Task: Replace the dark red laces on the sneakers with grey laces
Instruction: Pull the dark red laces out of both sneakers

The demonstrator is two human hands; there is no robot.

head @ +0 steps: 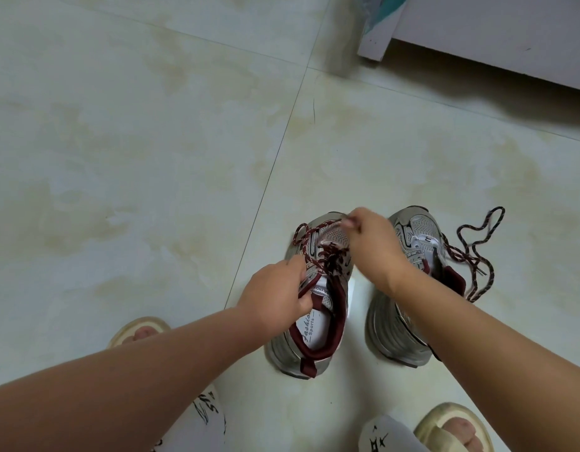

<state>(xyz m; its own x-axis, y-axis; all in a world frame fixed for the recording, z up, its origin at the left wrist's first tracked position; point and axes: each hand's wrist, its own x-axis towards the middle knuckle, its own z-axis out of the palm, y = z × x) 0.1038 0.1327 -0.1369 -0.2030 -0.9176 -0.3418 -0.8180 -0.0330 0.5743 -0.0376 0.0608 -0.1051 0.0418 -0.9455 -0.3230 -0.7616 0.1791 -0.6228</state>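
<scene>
The left hand (277, 293) grips the collar and tongue of the silver-grey mesh sneaker with dark red lining (310, 308), which stands on the pale tiled floor (151, 158) with its long axis running heel-near, toe-far. Just beyond, the right hand (373, 243) pinches the dark red speckled lace (314, 231) over the toe. Right of that hand stands the matching second sneaker (412, 256), toe also away, its loosened dark red lace (477, 249) trailing on the floor.

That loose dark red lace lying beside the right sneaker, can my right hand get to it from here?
Probably yes. The loose lace lies uncovered on the floor just beyond the right hand, but that hand currently pinches the other sneaker's lace.
</scene>
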